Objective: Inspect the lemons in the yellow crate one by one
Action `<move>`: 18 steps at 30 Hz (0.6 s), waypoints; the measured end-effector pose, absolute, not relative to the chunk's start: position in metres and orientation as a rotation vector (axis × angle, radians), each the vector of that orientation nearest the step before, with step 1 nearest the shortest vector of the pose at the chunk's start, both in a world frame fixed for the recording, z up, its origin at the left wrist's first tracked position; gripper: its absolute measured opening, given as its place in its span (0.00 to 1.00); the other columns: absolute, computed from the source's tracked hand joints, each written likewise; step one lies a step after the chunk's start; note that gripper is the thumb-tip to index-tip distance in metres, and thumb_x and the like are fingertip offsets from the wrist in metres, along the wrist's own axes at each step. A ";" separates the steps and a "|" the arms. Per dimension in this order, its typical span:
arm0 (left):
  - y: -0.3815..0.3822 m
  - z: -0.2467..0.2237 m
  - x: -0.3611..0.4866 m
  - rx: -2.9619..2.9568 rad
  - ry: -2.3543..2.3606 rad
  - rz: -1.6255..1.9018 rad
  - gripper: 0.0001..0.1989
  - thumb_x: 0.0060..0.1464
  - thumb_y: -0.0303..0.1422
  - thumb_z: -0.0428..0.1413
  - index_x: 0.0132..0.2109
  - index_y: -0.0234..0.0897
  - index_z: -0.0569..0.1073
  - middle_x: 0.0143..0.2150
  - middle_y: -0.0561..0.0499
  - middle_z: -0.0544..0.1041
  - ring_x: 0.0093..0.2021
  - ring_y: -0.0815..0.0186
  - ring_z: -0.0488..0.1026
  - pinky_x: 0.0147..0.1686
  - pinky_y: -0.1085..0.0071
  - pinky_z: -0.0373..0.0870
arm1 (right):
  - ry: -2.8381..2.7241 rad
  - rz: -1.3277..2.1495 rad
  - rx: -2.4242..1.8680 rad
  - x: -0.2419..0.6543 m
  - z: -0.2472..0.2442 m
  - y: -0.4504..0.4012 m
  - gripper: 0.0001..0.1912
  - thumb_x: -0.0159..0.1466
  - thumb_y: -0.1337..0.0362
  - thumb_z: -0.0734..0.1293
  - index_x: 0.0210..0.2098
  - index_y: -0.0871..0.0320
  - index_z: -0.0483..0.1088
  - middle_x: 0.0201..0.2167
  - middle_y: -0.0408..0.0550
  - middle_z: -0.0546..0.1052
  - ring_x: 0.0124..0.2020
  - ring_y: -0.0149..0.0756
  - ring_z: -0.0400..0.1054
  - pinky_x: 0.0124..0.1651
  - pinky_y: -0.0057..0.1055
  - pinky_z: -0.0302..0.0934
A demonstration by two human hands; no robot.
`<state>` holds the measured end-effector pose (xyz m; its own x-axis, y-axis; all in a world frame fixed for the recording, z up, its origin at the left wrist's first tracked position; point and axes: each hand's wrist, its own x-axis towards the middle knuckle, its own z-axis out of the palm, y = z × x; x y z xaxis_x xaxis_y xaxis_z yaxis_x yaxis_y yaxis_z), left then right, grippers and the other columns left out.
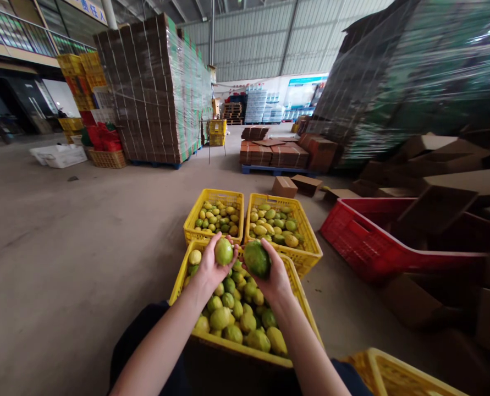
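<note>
My left hand (212, 264) holds a yellow-green lemon (224, 252) above the near yellow crate (245, 352). In my right hand (275, 275) is a larger, dark green lemon (257, 259), level with the other one. The two hands are close together over the crate's far half. Below them lie several green and yellow lemons (258, 340). Just beyond stand two more yellow crates, the left one (190, 218) with smaller fruit and the right one (310, 257) with yellow and green fruit.
A red crate (364, 242) with cardboard boxes stands at the right. Part of another yellow crate (376, 366) shows at the lower right. Farther off are small boxes (285, 187), a pallet of flat cardboard (269, 154) and a tall wrapped stack (146, 93).
</note>
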<state>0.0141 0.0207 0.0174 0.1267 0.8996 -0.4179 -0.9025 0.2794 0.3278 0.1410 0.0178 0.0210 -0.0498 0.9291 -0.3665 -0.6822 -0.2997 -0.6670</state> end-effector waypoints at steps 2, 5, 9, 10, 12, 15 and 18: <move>0.020 0.018 0.013 -0.019 0.638 1.345 0.02 0.55 0.27 0.55 0.33 0.33 0.71 0.24 0.52 0.73 0.24 0.70 0.73 0.26 0.77 0.73 | -0.401 1.653 -0.909 0.142 0.021 0.017 0.07 0.50 0.62 0.72 0.26 0.58 0.74 0.20 0.42 0.78 0.17 0.33 0.70 0.20 0.27 0.65; 0.018 0.017 0.011 -0.002 0.642 1.316 0.03 0.54 0.27 0.54 0.32 0.33 0.70 0.24 0.51 0.73 0.23 0.71 0.73 0.22 0.79 0.72 | -0.457 1.690 -0.898 0.143 0.020 0.016 0.09 0.51 0.60 0.71 0.27 0.61 0.74 0.19 0.44 0.77 0.17 0.35 0.70 0.16 0.28 0.62; 0.017 0.013 0.007 -0.014 0.602 1.256 0.10 0.57 0.33 0.51 0.35 0.30 0.72 0.27 0.47 0.75 0.24 0.68 0.74 0.22 0.77 0.72 | -0.406 1.675 -0.914 0.145 0.018 0.017 0.10 0.53 0.60 0.68 0.26 0.61 0.74 0.20 0.47 0.78 0.17 0.37 0.72 0.17 0.30 0.65; 0.018 0.012 0.007 -0.022 0.595 1.254 0.10 0.57 0.33 0.50 0.36 0.30 0.72 0.27 0.46 0.76 0.24 0.68 0.74 0.21 0.77 0.72 | -0.397 1.679 -0.913 0.145 0.018 0.017 0.10 0.54 0.59 0.68 0.26 0.61 0.74 0.21 0.48 0.78 0.17 0.37 0.72 0.18 0.30 0.65; 0.019 0.010 0.007 -0.037 0.589 1.253 0.11 0.58 0.32 0.49 0.38 0.30 0.73 0.28 0.46 0.76 0.24 0.68 0.73 0.21 0.77 0.71 | -0.399 1.713 -0.893 0.145 0.018 0.018 0.11 0.55 0.58 0.67 0.26 0.61 0.74 0.21 0.50 0.79 0.17 0.38 0.72 0.20 0.30 0.67; 0.022 0.009 0.010 -0.038 0.572 1.272 0.11 0.59 0.29 0.47 0.40 0.31 0.73 0.29 0.46 0.77 0.25 0.68 0.74 0.24 0.76 0.72 | -0.396 1.735 -0.871 0.145 0.014 0.021 0.10 0.57 0.59 0.67 0.27 0.59 0.74 0.23 0.50 0.80 0.18 0.38 0.73 0.22 0.31 0.69; 0.023 0.010 0.014 -0.021 0.585 1.300 0.12 0.59 0.26 0.46 0.41 0.33 0.73 0.31 0.45 0.77 0.29 0.66 0.76 0.30 0.74 0.74 | -0.341 1.671 -0.905 0.144 0.007 0.024 0.06 0.56 0.61 0.69 0.26 0.57 0.72 0.22 0.46 0.79 0.19 0.37 0.73 0.24 0.31 0.70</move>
<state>0.0139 0.0230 0.0099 0.1450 0.8969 -0.4178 -0.9073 0.2890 0.3054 0.1436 0.0244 0.0070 -0.0550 0.9222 -0.3828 -0.6982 -0.3096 -0.6455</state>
